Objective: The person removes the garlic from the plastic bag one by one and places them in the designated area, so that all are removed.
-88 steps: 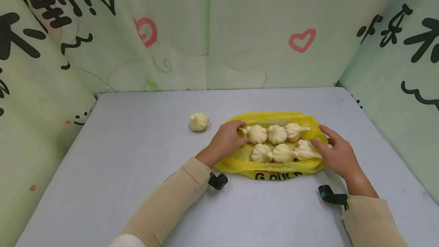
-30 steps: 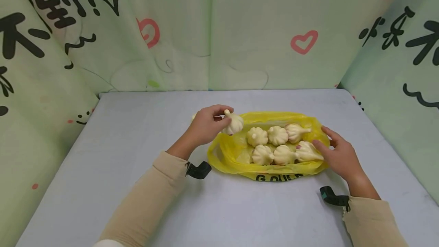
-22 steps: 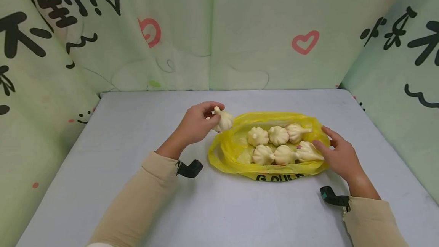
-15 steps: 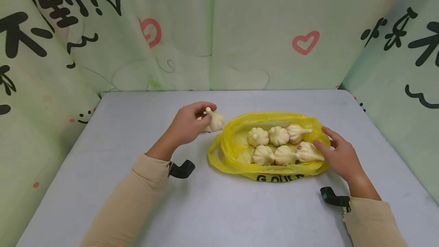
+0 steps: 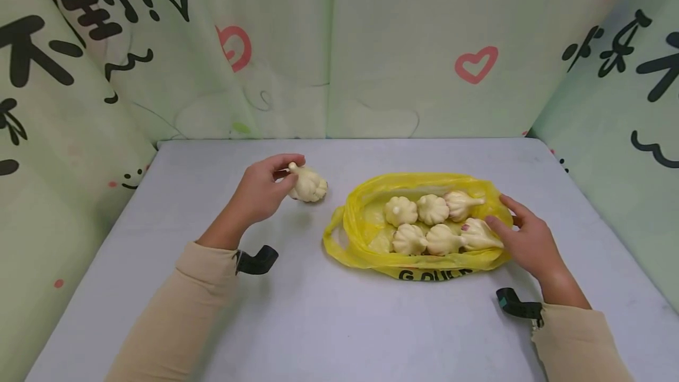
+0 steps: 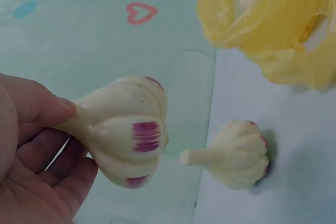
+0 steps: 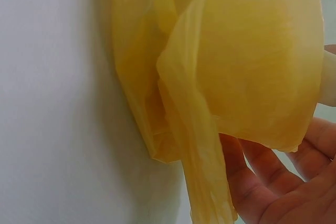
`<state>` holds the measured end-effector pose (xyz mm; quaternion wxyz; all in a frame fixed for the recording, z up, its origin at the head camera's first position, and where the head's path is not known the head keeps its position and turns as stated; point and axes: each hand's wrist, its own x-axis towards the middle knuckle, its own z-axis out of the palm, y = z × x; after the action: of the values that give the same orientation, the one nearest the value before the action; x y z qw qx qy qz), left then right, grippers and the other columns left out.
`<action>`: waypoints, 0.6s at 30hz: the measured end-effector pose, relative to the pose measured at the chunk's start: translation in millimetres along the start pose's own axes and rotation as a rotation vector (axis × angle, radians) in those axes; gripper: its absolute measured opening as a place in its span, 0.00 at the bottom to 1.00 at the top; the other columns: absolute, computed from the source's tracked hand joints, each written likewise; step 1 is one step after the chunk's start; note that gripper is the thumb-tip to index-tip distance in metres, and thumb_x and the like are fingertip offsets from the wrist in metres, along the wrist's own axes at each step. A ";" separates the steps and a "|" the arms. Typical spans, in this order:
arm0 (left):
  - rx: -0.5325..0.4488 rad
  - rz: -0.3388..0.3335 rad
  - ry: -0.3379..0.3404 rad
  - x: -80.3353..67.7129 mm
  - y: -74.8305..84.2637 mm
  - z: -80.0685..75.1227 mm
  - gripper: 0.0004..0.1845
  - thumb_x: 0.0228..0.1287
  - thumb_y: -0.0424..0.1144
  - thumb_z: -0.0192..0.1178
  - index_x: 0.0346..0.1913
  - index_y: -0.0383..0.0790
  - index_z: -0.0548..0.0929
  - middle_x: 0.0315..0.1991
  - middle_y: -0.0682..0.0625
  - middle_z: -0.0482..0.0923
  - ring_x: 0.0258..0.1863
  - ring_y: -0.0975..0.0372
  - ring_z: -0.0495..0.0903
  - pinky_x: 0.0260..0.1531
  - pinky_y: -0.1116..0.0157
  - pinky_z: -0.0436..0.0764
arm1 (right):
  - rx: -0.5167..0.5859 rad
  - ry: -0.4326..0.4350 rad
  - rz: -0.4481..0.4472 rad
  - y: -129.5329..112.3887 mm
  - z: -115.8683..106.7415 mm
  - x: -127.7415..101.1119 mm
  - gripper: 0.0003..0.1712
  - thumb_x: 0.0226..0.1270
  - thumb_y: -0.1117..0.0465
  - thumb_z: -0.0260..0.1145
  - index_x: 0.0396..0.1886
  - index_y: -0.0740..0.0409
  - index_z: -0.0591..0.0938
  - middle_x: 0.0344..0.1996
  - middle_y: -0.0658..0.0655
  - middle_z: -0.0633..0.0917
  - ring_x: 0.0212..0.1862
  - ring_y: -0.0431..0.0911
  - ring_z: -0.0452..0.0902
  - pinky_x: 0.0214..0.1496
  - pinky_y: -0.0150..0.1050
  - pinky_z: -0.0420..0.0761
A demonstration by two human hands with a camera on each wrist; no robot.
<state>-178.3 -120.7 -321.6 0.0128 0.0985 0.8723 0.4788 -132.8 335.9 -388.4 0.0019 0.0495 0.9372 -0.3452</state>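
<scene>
My left hand [image 5: 261,188] pinches a garlic bulb [image 6: 128,129] by its stem, above the table left of the bag. The bulb is cream with purple streaks on its underside. Another garlic bulb [image 6: 239,153] rests on the table close by; in the head view the held one overlaps it. A yellow plastic bag [image 5: 366,259] lies spread with its mouth up, several garlic bulbs [image 5: 409,239] in two rows inside. My right hand [image 5: 530,241] holds the bag's right edge, thumb over the rim and fingers along the outer side [image 7: 262,177].
The table [image 5: 339,323] has a pale cover. Light green curtains [image 5: 392,46] with printed characters and hearts close off its back and sides. The bag's loose handle [image 5: 335,237] sticks out at its left end. Black cameras [image 5: 257,260] jut from both wrists.
My left hand has lifted a garlic bulb from the bag's left end and carried it left, near the loose bulb. The right hand has stayed at the bag's right edge.
</scene>
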 end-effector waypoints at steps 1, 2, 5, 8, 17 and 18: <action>0.000 -0.008 0.006 -0.2 -1.2 -2.0 0.19 0.75 0.33 0.53 0.66 0.39 0.77 0.62 0.48 0.77 0.62 0.52 0.75 0.55 0.58 0.79 | 0.002 -0.001 0.001 0.2 0.0 0.1 0.43 0.78 0.43 0.54 0.79 0.65 0.54 0.71 0.78 0.60 0.63 0.74 0.59 0.56 0.69 0.71; 0.000 -0.017 0.012 -0.3 -2.5 -3.8 0.20 0.75 0.32 0.53 0.66 0.39 0.77 0.63 0.47 0.77 0.63 0.52 0.75 0.55 0.58 0.79 | 0.003 0.000 0.001 -0.1 0.2 0.2 0.43 0.78 0.43 0.54 0.79 0.65 0.54 0.71 0.78 0.60 0.63 0.74 0.59 0.57 0.69 0.71; 0.007 -0.034 0.029 -0.3 -7.0 -8.2 0.20 0.75 0.32 0.52 0.66 0.38 0.77 0.64 0.46 0.75 0.63 0.52 0.75 0.55 0.58 0.79 | 0.005 0.000 0.004 -0.3 0.3 0.5 0.43 0.78 0.43 0.54 0.79 0.65 0.54 0.70 0.79 0.60 0.63 0.74 0.59 0.57 0.69 0.70; 0.009 -0.050 0.033 -0.1 -11.8 -11.5 0.20 0.75 0.31 0.51 0.66 0.37 0.77 0.65 0.45 0.75 0.63 0.50 0.74 0.57 0.57 0.78 | 0.003 0.000 0.007 -1.0 0.3 0.7 0.43 0.78 0.43 0.54 0.79 0.65 0.54 0.70 0.79 0.60 0.64 0.74 0.59 0.57 0.69 0.71; 0.022 -0.123 0.030 3.8 -27.0 -18.2 0.21 0.74 0.29 0.48 0.66 0.36 0.76 0.64 0.43 0.76 0.61 0.51 0.74 0.51 0.59 0.77 | -0.005 0.007 0.004 -0.8 0.5 0.9 0.43 0.78 0.43 0.54 0.79 0.65 0.54 0.71 0.78 0.60 0.64 0.74 0.59 0.57 0.70 0.70; 0.022 -0.125 0.034 4.5 -29.0 -18.7 0.21 0.73 0.29 0.48 0.66 0.35 0.76 0.63 0.42 0.76 0.60 0.51 0.74 0.51 0.59 0.76 | -0.003 0.007 0.004 -0.8 0.4 0.9 0.43 0.78 0.43 0.54 0.79 0.65 0.54 0.71 0.78 0.59 0.64 0.75 0.59 0.58 0.70 0.70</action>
<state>-189.5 -150.6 -335.5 0.0269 0.0359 0.8820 0.4691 -133.8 335.1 -388.2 -0.0007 0.0524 0.9376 -0.3437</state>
